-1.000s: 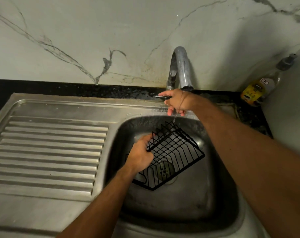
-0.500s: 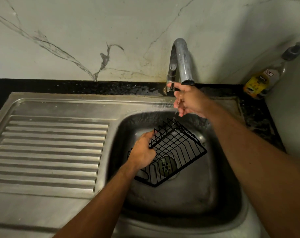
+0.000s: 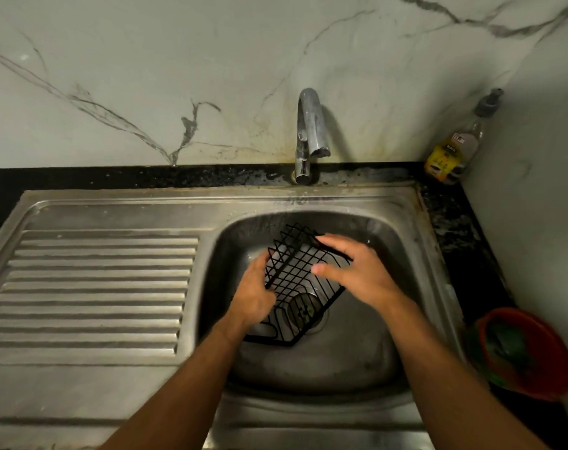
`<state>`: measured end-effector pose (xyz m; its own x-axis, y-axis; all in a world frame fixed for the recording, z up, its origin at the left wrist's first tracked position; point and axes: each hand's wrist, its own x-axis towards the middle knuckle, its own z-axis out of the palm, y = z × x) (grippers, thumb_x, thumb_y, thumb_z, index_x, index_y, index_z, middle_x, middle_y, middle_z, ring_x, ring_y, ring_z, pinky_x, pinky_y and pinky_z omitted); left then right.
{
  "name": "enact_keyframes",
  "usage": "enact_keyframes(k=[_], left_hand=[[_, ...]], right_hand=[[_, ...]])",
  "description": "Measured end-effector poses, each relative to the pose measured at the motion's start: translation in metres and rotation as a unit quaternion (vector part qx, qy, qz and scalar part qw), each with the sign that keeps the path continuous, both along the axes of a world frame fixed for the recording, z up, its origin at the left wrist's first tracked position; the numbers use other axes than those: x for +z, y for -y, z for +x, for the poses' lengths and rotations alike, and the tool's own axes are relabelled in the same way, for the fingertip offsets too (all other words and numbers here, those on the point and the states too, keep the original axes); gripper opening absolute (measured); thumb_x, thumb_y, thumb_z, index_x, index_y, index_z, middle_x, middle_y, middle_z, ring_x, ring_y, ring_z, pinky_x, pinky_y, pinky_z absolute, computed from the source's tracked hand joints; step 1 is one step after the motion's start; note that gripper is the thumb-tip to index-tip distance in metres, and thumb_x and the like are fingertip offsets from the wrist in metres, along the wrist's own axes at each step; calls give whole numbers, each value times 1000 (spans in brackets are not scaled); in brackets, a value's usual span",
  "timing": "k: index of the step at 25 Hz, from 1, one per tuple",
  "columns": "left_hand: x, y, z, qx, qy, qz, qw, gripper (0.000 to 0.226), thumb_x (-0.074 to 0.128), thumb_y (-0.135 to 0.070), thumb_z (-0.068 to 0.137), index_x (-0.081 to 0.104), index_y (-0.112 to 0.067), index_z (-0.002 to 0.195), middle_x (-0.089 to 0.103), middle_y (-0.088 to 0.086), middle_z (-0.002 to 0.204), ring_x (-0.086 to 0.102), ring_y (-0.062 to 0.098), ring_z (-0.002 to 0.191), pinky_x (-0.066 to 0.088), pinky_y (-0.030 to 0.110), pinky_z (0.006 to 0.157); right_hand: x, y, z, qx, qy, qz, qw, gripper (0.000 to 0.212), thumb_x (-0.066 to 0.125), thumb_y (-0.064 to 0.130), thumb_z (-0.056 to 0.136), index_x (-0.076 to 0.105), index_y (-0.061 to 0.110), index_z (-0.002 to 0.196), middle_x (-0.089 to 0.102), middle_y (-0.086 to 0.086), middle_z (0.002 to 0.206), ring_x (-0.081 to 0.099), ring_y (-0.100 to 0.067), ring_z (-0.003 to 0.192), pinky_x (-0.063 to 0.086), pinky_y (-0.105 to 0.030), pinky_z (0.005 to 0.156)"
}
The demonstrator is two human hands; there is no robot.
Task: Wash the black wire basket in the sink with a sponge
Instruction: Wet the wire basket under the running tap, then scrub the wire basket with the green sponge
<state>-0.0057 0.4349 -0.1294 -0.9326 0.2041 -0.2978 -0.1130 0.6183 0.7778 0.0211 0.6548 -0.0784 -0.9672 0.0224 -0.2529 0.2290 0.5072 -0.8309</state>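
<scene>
Left hand [image 3: 253,295]: fingers curled round the basket's left edge, tips hidden behind wire.
Right hand [image 3: 357,271]: blurred, fingers straight and spread over the basket.
Black wire basket [image 3: 303,276]: tilted in the sink [image 3: 357,362], above the drain.
Red bowl [image 3: 529,352]: blurred, contents unclear.

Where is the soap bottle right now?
The soap bottle stands at the far right corner of the counter, against the wall, right of the tap.
</scene>
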Motion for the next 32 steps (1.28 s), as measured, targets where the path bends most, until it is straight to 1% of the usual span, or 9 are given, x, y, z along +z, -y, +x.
enact_keyframes(k=[5,9,12,16,21,24,26,28,32], left_hand=[[-32,13,20,-59,-37,-51,996,94,69,-9,68,33,-23,153,49,3,144,48,22,136,40,44,115],[3,23,38,-84,10,-174,981,107,66,-2,80,-3,-16,161,8,8,169,6,28,156,9,45,127],[5,43,53,-61,83,-182,978,112,68,-12,88,-18,-23,159,7,15,168,25,35,151,23,45,124],[10,69,60,8,59,-141,988,82,66,-20,94,17,-19,160,52,12,146,54,30,130,42,37,111],[23,77,51,69,95,53,992,38,66,-13,95,56,-15,132,68,5,120,63,23,117,45,31,102],[36,76,43,48,50,103,992,34,59,-3,93,57,-30,114,64,3,118,62,20,111,47,34,97],[41,74,38,60,5,108,992,35,55,-12,85,58,-43,101,62,9,117,63,23,104,52,40,94],[49,67,35,97,-30,136,985,29,53,-11,83,60,-38,92,64,12,108,62,21,94,51,38,90],[75,38,33,125,-29,145,981,35,53,10,83,61,-22,94,69,3,95,63,21,91,51,38,89]], right_hand=[[-6,20,30,-51,-74,84,992,37,68,23,94,65,25,131,58,5,142,51,-9,132,32,-27,118],[-5,42,37,-54,-95,111,988,33,66,19,93,69,26,125,61,3,137,55,-8,128,32,-15,112],[4,52,54,-126,-74,128,981,30,58,18,99,68,24,127,67,4,128,62,-7,112,40,-8,93],[3,45,82,-286,-53,141,946,26,52,15,99,70,18,118,74,-13,106,68,-30,101,50,-33,88],[-1,31,115,-429,-54,15,902,20,53,13,99,70,13,110,74,-4,100,69,-18,99,52,-32,88],[0,38,126,-438,-29,-33,898,15,54,20,101,69,19,101,73,-1,89,68,-17,89,52,-30,71],[-3,40,127,-422,-10,-41,906,16,54,20,101,69,22,94,72,-1,84,68,-19,84,57,-40,78],[-6,37,123,-388,19,2,921,14,57,21,99,70,21,94,73,-3,92,69,-23,91,56,-45,89],[12,14,120,-270,103,151,945,18,65,26,94,74,13,102,73,-4,99,68,-22,95,51,-26,81]])
